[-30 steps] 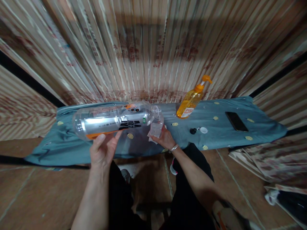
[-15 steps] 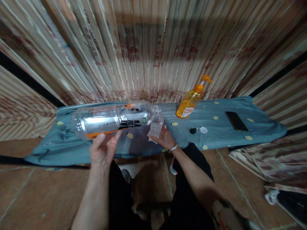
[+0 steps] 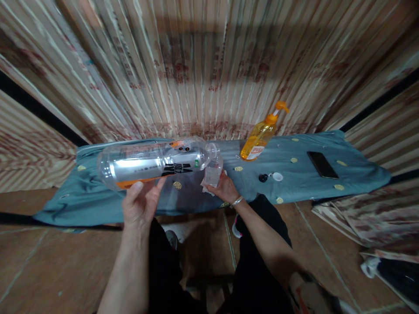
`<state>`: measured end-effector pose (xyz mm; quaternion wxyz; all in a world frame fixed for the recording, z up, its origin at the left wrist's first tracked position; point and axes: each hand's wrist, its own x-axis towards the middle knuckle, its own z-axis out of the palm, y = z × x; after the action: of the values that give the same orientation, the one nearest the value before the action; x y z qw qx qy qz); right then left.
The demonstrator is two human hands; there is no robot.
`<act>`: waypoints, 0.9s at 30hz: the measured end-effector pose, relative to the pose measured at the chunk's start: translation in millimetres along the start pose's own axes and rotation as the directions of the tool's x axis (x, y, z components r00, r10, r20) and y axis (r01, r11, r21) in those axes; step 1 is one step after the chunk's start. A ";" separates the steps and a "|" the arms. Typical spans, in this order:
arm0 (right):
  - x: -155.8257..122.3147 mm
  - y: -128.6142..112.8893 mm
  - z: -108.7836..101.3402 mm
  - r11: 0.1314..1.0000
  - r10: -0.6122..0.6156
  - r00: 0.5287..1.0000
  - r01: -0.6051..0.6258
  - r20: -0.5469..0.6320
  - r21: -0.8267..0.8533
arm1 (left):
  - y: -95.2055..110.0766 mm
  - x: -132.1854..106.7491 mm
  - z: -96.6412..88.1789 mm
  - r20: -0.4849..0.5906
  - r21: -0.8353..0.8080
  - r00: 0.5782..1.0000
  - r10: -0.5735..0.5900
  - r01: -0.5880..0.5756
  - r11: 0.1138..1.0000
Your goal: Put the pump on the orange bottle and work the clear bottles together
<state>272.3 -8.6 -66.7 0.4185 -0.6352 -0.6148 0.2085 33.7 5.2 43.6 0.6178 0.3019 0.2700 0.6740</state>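
Observation:
A large clear plastic bottle (image 3: 137, 165) with a silver and orange label lies almost level in the air, its mouth to the right. My left hand (image 3: 140, 200) grips it from below and in front, thumb and fingers along its underside. At the bottle's mouth is a small clear bottle (image 3: 213, 171), tilted, its opening against or right beside the big one. My right hand (image 3: 224, 187) is closed around the small bottle's lower part, with a bit of white tissue (image 3: 207, 188) under it. A bracelet circles the right wrist.
An orange pump bottle (image 3: 257, 141) stands right of the hands on the blue cloth-covered table (image 3: 307, 187). A black cap (image 3: 262, 178) and a white cap (image 3: 277, 176) lie in front of it. Farther right lies a phone (image 3: 322, 165). A patterned curtain (image 3: 203, 56) hangs behind.

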 end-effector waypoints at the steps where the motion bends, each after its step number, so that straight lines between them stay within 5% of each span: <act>1: -0.1 -0.4 -0.2 1.000 0.005 1.000 -0.005 0.000 0.003 | 0.0 -0.1 0.2 -0.001 -0.004 1.000 0.001 -0.001 1.000; 27: -0.8 3.2 2.4 1.000 -0.027 0.999 0.026 -0.021 -0.012 | -2.2 1.4 -3.0 -0.004 -0.001 1.000 0.003 -0.003 1.000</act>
<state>272.3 -8.4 -70.8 0.4240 -0.6316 -0.6199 0.1924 32.9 6.8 40.0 0.6163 0.3007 0.2704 0.6757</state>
